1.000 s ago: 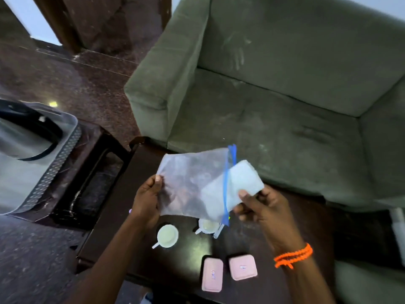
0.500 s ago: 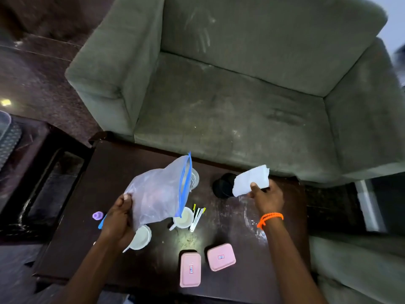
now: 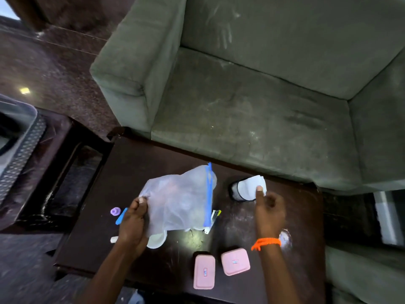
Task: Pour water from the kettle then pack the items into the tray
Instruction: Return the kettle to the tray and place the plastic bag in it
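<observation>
My left hand (image 3: 132, 222) pinches a corner of a clear zip bag (image 3: 179, 200) with a blue seal strip, holding it above the dark table (image 3: 131, 172). The bag hides most of two white cups; one cup's rim (image 3: 156, 241) shows below it. My right hand (image 3: 270, 212), with an orange wristband, holds a folded white tissue (image 3: 249, 186) against a dark round container (image 3: 233, 190) at the table's far side. Two pink lidded boxes (image 3: 204, 272) (image 3: 235, 261) sit near the front edge. A grey tray (image 3: 24, 145) stands on a side table at the far left.
A green sofa (image 3: 252, 106) runs along the far side of the table. A purple cap (image 3: 115, 211) and a blue stick (image 3: 121, 216) lie left of my left hand. Small sachets (image 3: 215, 215) poke out under the bag. A shiny wrapper (image 3: 285, 238) lies by my right wrist.
My right hand pulled the white tissue out of the bag and carried it right and down onto the dark container. My left hand lowered the bag toward the table.
</observation>
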A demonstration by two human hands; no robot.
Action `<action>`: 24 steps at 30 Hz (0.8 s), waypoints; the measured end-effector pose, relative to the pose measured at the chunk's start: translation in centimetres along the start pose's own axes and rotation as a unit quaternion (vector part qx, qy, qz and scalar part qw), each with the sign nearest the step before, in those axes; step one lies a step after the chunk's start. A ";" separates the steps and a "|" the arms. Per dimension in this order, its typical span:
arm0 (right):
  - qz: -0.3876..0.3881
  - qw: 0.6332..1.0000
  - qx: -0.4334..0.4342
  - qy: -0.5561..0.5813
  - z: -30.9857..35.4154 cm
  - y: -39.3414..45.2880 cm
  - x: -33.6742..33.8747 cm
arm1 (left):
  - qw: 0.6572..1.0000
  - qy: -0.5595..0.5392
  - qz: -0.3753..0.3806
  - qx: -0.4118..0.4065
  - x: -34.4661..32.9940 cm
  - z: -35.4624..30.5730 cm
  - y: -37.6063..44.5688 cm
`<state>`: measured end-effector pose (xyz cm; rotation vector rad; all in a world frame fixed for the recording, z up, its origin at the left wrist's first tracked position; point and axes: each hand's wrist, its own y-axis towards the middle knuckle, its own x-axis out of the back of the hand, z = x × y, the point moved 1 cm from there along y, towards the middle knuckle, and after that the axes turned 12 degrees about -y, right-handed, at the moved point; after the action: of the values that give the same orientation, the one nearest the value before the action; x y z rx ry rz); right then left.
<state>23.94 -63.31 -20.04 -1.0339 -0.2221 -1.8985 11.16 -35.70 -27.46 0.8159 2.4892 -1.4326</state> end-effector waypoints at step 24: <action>0.516 0.834 0.008 0.196 12.0 -10.7 -11.6 | 0.982 0.047 -0.016 -0.184 5.7 -17.2 -0.8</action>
<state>24.69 -43.57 -18.33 -0.5192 0.4851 -1.0388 8.23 -19.45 -19.93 0.7836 2.7279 -0.9125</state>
